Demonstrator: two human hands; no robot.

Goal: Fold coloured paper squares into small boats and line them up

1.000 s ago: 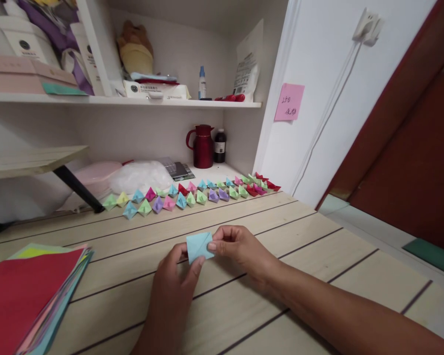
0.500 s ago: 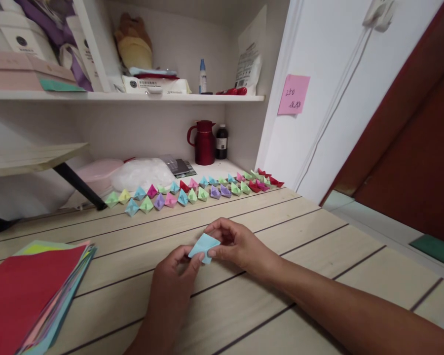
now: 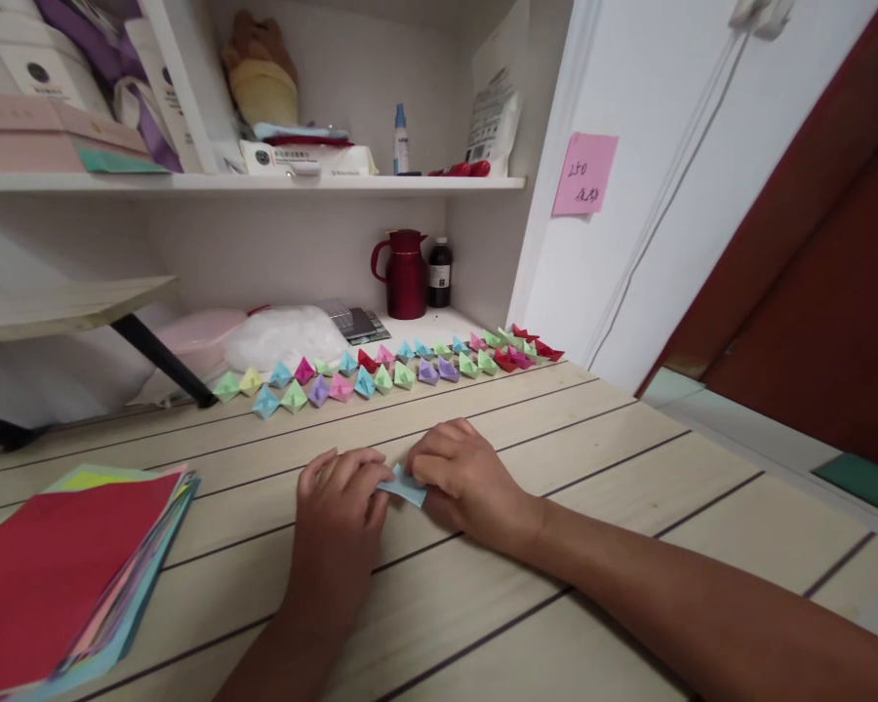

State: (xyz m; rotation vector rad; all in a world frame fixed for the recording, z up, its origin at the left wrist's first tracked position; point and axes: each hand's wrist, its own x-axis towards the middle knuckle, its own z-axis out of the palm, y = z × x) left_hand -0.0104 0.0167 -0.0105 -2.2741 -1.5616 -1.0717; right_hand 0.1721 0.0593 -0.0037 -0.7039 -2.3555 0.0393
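A small folded light-blue paper (image 3: 404, 485) lies on the wooden table (image 3: 615, 507), pinched between both my hands. My left hand (image 3: 340, 517) rests palm down with its fingertips closed on the paper's left side. My right hand (image 3: 459, 478) has its fingers curled and presses the paper's right side against the tabletop. Most of the paper is hidden under my fingers.
Several small folded paper boats (image 3: 380, 369) in many colours stand in two rows at the table's back edge. A stack of coloured paper sheets (image 3: 65, 565) with a red one on top lies at the left. A red jug (image 3: 405, 275) and dark bottle (image 3: 439, 273) stand behind.
Both hands have lowered the blue paper from just above the table down onto it, and the left hand has turned palm down over it.
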